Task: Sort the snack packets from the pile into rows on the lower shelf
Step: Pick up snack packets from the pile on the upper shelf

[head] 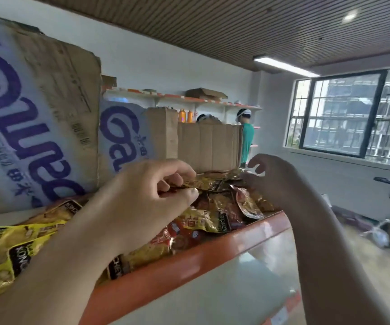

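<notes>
Left hand (147,191), closest of all, pinches a gold snack packet (204,184) on top of the pile (212,219).
Thumb and curled forefinger are clamped on the packet's near edge, and the pile lies heaped along the orange-rimmed shelf (212,250) in front of the cardboard boxes (208,146). To lift it cleanly, peel one packet only and steady its neighbours so none slide over the rim. The right hand (271,177) hangs over the pile's far end, fingers loosely curled and apart, gripping nothing visible.
</notes>
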`<state>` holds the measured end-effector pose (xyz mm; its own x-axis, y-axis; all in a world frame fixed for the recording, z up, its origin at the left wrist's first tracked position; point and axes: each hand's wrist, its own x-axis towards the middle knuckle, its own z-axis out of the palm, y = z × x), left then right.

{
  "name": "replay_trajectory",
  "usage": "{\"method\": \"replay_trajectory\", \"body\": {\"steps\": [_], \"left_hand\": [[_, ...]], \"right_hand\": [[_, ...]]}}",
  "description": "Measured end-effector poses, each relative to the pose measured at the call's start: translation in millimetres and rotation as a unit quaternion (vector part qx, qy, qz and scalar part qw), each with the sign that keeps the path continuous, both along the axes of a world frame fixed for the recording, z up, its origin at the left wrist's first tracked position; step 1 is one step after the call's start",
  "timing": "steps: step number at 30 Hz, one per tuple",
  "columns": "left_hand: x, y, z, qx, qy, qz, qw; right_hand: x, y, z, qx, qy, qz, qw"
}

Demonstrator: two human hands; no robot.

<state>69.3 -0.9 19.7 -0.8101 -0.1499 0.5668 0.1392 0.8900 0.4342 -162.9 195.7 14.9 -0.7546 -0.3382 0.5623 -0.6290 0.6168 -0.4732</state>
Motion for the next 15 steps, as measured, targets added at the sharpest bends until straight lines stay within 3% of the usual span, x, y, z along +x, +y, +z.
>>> {"method": "replay_trajectory", "body": {"steps": [3, 6, 9, 11, 15], "left_hand": [[-32, 1, -2, -0.004, -0.144, 0.039, 0.989], [-53, 2, -5, -0.067, -0.285, 0.098, 0.951], [-69, 6, -6, -0.098, -0.308, 0.129, 0.938], [-78, 10, -4, -0.108, -0.321, 0.141, 0.93], [-86, 12, 5, -0.109, -0.337, 0.149, 0.923]], "right_hand": [[-39, -15, -5, 0.177, -0.092, -0.002, 0.98], [-51, -27, -13, 0.282, -0.049, 0.026, 0.958], [-52, -29, -22, 0.256, 0.023, 0.07, 0.964], [-52, -28, -25, 0.2, 0.028, 0.167, 0.965], [-49, -30, -29, 0.143, 0.033, 0.325, 0.934]]}}
